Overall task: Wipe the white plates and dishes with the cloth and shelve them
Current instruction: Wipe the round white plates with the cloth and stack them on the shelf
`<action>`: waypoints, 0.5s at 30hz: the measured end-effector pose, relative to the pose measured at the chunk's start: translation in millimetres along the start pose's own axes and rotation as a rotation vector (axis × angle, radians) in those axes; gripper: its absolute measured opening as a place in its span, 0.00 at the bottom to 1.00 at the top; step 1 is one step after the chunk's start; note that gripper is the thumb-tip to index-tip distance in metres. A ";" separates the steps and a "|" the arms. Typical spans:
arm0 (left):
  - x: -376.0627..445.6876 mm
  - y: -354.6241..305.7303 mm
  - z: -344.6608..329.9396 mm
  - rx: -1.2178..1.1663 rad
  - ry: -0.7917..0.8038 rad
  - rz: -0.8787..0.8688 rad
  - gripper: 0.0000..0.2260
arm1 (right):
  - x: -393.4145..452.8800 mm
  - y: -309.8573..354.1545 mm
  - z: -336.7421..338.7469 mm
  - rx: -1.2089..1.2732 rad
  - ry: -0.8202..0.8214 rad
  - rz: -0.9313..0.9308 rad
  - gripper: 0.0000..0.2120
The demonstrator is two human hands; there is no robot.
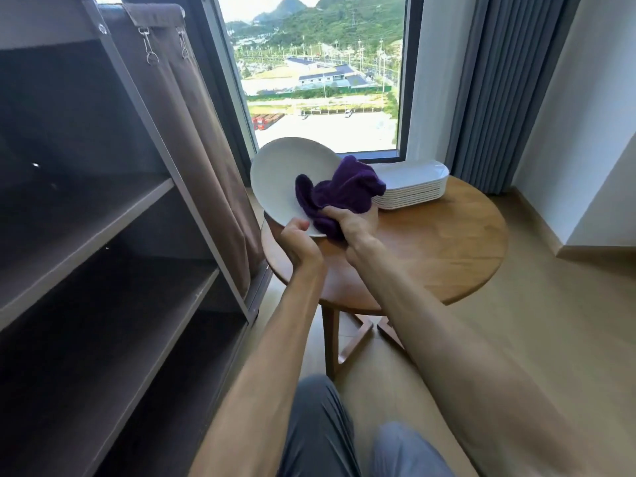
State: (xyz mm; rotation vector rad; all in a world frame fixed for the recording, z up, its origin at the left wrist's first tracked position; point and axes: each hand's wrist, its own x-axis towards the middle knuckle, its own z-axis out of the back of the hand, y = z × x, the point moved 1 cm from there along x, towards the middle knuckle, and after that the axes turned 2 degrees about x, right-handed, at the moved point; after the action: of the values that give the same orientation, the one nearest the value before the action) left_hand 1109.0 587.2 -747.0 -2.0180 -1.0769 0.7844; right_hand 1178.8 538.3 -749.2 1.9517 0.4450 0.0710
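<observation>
Pretty bright room, daylight coming in through a tall dark-framed window [320,77] at the far side, with green hills, low buildings and a paved lot outside. Grey-blue curtains [495,91] hang to its right against a white wall [592,115]. The floor [537,325] is light wood. A round wooden side table [447,249] sits near the window, and on the left there's a dark brown shelving unit [103,235] with a brown fabric cover [192,139] pushed back.

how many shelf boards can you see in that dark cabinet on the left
3: the upper board, the middle board and the bottom board of the dark open cabinet. More may be out of frame.
</observation>
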 end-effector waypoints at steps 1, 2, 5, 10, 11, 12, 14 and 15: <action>1.6 -0.8 2.2 0.021 0.001 -0.031 0.39 | 2.2 -0.5 2.7 -0.010 -0.026 0.031 0.19; 1.3 -3.3 6.2 0.054 0.017 -0.063 0.37 | 5.7 1.5 7.3 -0.033 -0.052 0.062 0.20; 0.5 -15.6 22.9 0.251 0.133 -0.164 0.34 | 20.9 20.1 23.1 -0.212 -0.119 0.148 0.28; 5.8 -30.2 16.1 0.299 0.307 -0.119 0.32 | 34.7 38.5 28.4 -0.295 -0.117 0.166 0.24; 0.0 -25.7 13.3 0.272 0.294 -0.134 0.33 | 35.1 37.2 25.0 -0.251 -0.129 0.149 0.25; -6.1 -17.5 12.1 0.256 0.287 -0.152 0.35 | 35.7 34.1 21.8 -0.218 -0.130 0.133 0.23; -15.2 -3.8 9.8 0.195 0.269 -0.125 0.37 | 36.8 28.0 16.8 -0.222 -0.111 0.106 0.20; -14.9 -1.4 10.9 0.158 0.244 -0.100 0.37 | 36.4 27.5 15.9 -0.273 -0.104 0.103 0.21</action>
State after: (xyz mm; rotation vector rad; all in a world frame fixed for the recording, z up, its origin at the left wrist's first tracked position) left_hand 1092.9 578.2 -749.4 -1.8555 -0.9373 0.5378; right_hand 1224.1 527.2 -736.8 1.6992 0.2520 0.0909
